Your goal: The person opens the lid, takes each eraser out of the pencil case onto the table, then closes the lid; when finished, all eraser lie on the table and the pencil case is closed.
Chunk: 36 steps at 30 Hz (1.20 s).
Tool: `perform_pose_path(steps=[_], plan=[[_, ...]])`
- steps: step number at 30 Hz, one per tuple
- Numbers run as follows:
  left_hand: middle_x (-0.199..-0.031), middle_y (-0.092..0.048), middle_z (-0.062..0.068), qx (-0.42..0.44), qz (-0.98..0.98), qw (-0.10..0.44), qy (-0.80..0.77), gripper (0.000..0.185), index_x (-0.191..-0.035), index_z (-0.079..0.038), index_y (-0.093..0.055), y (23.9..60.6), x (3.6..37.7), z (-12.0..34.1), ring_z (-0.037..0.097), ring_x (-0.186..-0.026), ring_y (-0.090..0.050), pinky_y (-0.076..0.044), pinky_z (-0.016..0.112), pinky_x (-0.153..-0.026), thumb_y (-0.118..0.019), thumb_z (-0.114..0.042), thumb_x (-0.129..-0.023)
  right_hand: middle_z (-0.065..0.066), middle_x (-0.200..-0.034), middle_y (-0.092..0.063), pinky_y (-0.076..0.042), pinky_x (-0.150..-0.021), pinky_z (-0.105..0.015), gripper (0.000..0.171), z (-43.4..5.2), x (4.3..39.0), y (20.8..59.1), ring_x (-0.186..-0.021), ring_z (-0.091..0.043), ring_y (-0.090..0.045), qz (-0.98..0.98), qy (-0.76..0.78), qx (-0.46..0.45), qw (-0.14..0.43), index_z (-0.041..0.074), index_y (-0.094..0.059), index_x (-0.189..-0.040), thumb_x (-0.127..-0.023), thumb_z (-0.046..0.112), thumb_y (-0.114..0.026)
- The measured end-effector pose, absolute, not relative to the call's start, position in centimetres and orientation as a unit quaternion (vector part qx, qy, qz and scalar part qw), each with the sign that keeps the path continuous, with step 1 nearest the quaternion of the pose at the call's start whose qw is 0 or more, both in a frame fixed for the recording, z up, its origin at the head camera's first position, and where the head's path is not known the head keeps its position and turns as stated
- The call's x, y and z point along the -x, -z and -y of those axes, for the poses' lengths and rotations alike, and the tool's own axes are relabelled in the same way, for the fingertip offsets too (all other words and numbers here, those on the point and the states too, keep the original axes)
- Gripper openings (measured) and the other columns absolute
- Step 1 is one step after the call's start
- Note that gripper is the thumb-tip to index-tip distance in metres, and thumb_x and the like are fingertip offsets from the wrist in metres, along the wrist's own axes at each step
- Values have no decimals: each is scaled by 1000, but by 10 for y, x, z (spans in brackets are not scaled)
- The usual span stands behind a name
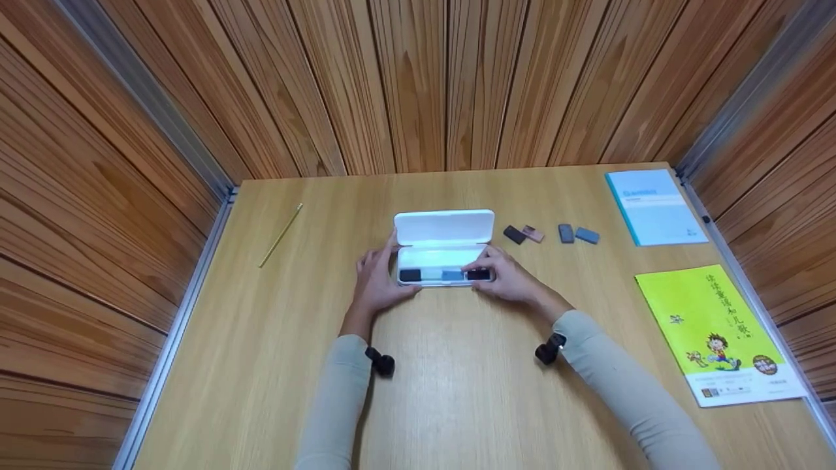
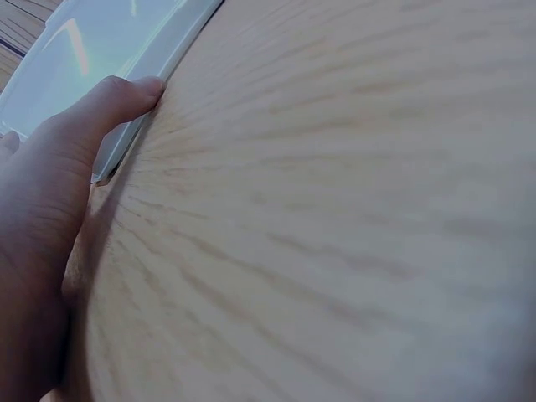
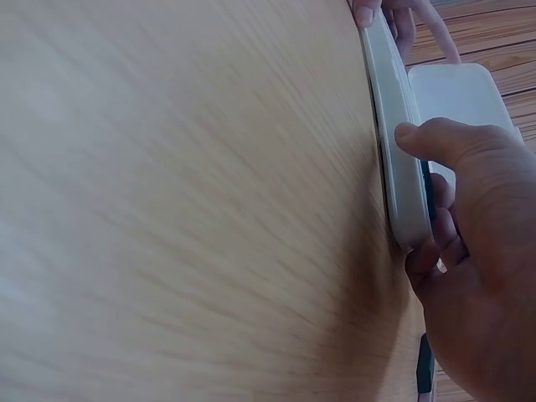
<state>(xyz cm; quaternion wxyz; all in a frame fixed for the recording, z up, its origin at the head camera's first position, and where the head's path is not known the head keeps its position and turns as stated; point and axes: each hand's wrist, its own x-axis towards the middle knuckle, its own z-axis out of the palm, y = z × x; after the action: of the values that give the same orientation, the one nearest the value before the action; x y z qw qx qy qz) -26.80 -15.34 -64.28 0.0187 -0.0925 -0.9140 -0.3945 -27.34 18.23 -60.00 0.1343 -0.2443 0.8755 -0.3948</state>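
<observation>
A white pencil case (image 1: 445, 253) lies on the table with its hinged lid (image 1: 444, 228) raised at the back. Along its front, inside, are a black block (image 1: 410, 275), a blue block (image 1: 451, 275) and a dark block (image 1: 479, 275), all small and eraser-like. My left hand (image 1: 379, 277) grips the case's left end, thumb on the front edge. At the right end, my right hand (image 1: 506, 274) holds the case with its thumb (image 3: 431, 138) against the front wall. Its index finger reaches over the rim, near the blue block; other fingers curl at the end, partly hidden.
Right of the case lie another black block (image 1: 514, 234), a pinkish one (image 1: 533, 234) and two grey-blue ones (image 1: 587, 235). A pencil (image 1: 281, 235) lies at the left. A light-blue booklet (image 1: 659, 209) and a yellow-green book (image 1: 718, 333) lie along the right edge.
</observation>
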Motion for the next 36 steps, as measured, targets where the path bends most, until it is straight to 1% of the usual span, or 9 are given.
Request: perform_pose_path(steps=[5,10,12,14,17,21,28,33,36], plan=[[-172,-57,0,90,915,17,393,136,-183,-35,-14,643,268,152,36,-155,-46,-16,65,-136,-97,-58,-78,-16,-128,-60,-46,-95,-31,33,-185,275,598,-117,-29,-56,-872,400,251,130,14,-82,-136,-104,10,-80],[-171,-58,-1,91,915,17,393,136,-183,-34,-13,641,268,152,35,-155,-46,-17,65,-135,-96,-58,-78,-14,-133,-59,-49,-101,-35,28,-186,275,598,-124,-30,-58,-869,405,252,132,15,-75,-130,-103,11,-81],[-169,-60,0,93,914,19,394,136,-183,-33,-14,641,268,151,35,-154,-47,-17,65,-135,-97,-56,-78,-13,-133,-59,-49,-102,-35,28,-186,275,598,-124,-29,-58,-867,411,249,129,16,-72,-128,-103,13,-83],[-168,-60,1,94,914,19,393,135,-183,-32,-14,640,268,151,36,-155,-46,-16,66,-136,-97,-55,-78,-13,-129,-60,-49,-99,-34,29,-186,275,599,-120,-28,-59,-866,415,254,117,14,-69,-127,-102,15,-84],[-168,-61,2,94,915,19,392,135,-183,-31,-15,641,267,151,37,-157,-46,-15,67,-137,-97,-53,-79,-13,-123,-61,-48,-94,-29,29,-186,275,600,-114,-25,-58,-861,425,260,104,11,-66,-125,-102,15,-84],[-167,-61,2,93,914,19,394,134,-183,-31,-15,642,267,151,37,-158,-45,-14,67,-138,-97,-52,-79,-12,-119,-61,-46,-90,-25,29,-187,275,599,-109,-23,-57,-857,437,254,98,10,-64,-124,-102,10,-82],[-165,-62,4,99,913,26,394,133,-183,-30,-16,643,267,151,37,-156,-47,-14,67,-138,-98,-51,-80,-12,-119,-64,-48,-90,-24,28,-189,275,599,-108,-23,-59,-857,443,246,97,11,-65,-125,-102,11,-82],[-167,-61,3,95,914,23,393,134,-183,-31,-15,642,267,151,37,-155,-47,-15,67,-138,-97,-54,-80,-15,-116,-69,-49,-87,-23,24,-190,277,595,-103,-24,-62,-850,463,238,78,8,-70,-123,-102,9,-82],[-168,-61,3,96,915,21,391,134,-183,-32,-15,642,267,152,37,-155,-47,-15,67,-137,-97,-55,-80,-17,-116,-72,-51,-87,-25,23,-192,277,592,-101,-24,-63,-847,471,235,69,5,-71,-122,-102,7,-82]])
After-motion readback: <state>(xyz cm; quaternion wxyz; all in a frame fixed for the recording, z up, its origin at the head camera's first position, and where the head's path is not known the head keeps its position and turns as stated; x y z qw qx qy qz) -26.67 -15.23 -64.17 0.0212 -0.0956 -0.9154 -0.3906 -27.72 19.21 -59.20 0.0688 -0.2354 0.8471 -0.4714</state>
